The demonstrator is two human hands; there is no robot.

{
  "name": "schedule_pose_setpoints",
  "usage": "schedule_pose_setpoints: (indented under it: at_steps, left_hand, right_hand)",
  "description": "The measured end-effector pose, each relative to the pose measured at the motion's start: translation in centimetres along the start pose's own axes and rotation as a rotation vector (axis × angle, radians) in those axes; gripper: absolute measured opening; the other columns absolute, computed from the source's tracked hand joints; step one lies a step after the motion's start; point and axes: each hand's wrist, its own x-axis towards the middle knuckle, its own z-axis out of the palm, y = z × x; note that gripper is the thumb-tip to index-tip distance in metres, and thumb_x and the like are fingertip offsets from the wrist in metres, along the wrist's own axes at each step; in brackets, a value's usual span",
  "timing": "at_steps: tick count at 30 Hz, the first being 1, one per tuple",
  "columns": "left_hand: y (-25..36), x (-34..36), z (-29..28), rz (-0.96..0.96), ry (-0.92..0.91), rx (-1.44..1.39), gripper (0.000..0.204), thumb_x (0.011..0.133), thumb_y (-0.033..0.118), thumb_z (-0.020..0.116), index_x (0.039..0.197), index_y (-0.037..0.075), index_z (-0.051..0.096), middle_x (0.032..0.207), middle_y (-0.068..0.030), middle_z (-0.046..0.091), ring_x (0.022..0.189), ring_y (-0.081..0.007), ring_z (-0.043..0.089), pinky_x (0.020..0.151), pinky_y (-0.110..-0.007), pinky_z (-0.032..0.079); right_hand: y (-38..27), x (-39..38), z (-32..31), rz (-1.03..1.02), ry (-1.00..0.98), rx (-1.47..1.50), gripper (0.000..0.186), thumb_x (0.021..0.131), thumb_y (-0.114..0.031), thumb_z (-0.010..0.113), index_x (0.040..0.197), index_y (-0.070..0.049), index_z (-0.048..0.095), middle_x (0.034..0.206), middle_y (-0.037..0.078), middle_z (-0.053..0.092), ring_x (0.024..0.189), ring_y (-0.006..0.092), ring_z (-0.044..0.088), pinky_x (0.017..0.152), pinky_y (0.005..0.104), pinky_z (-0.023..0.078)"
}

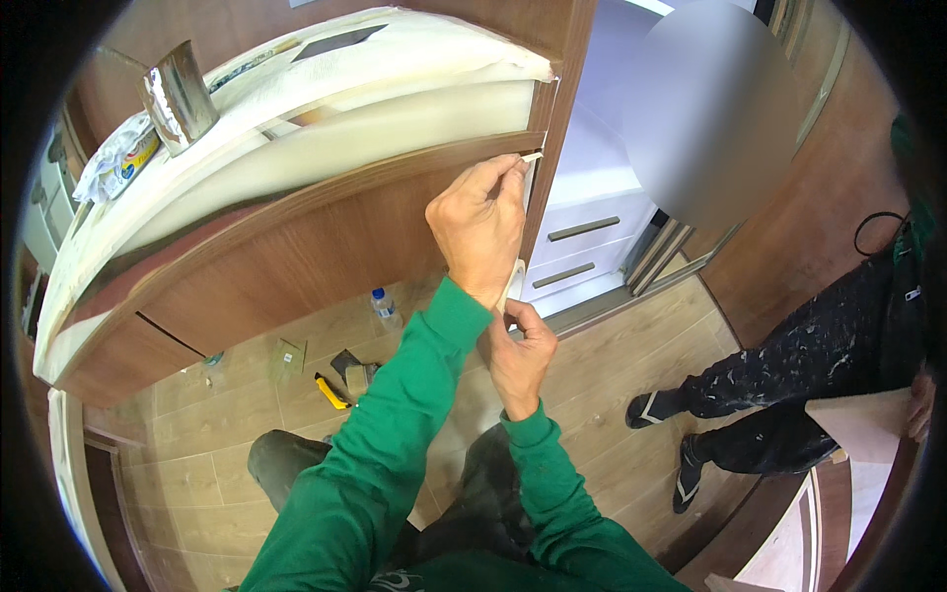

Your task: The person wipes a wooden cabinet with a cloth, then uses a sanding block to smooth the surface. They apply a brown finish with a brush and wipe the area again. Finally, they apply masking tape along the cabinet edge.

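A narrow pale strip [514, 280], perhaps tape or edging, runs beside the upright wooden edge [552, 118] at the right end of a curved wooden panel [326, 247]. My left hand [477, 227] is closed in a pinch on its upper end, at the corner just under the panel's top rim. Lower down, my right hand [523, 357] has its fingers closed around the strip's lower part, close to my left wrist. My left hand and forearm hide the middle of the strip.
On the curved cream ledge [296, 94] stand a metal cup [180, 99] and a crumpled plastic package [118, 158]. A water bottle [385, 308], a yellow cutter [331, 392] and a dark scraper [345, 363] lie on the floor. A person in paint-spattered trousers [799, 345] stands at right, near white drawers [587, 237].
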Motion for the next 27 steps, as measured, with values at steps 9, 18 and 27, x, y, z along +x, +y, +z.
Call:
schedule_pose_setpoints:
  at_steps: [9,18,27]
  left_hand:
    - [1.0,-0.1,0.5,-0.124,0.016,-0.021,0.008,0.086,0.006,0.074,0.091,0.001,0.077,0.074,-0.0102,0.073,0.063,-0.0155,0.068,0.059,-0.027,0.053]
    - [0.4,-0.1,0.6,-0.097,0.026,-0.048,0.011,0.088,0.007,0.076,0.095,-0.002,0.078,0.071,-0.0049,0.072,0.058,-0.0056,0.061,0.048,-0.022,0.051]
    - [0.9,-0.3,0.7,-0.155,0.023,-0.069,0.012,0.088,0.007,0.076,0.096,-0.002,0.078,0.073,-0.0063,0.072,0.057,-0.0071,0.061,0.05,-0.021,0.05]
  right_hand:
    - [0.8,-0.6,0.3,-0.004,-0.004,-0.021,0.014,0.086,-0.004,0.073,0.098,0.004,0.071,0.077,0.004,0.066,0.072,0.0092,0.056,0.065,0.0265,0.047]
    - [0.4,-0.6,0.0,-0.027,0.06,-0.009,0.013,0.087,-0.005,0.072,0.096,0.004,0.071,0.075,0.001,0.065,0.07,0.0076,0.055,0.065,0.0255,0.046]
    - [1.3,-0.4,0.2,-0.006,0.104,-0.029,0.014,0.087,-0.007,0.075,0.095,0.004,0.072,0.074,0.0,0.064,0.069,0.0066,0.053,0.063,0.025,0.045]
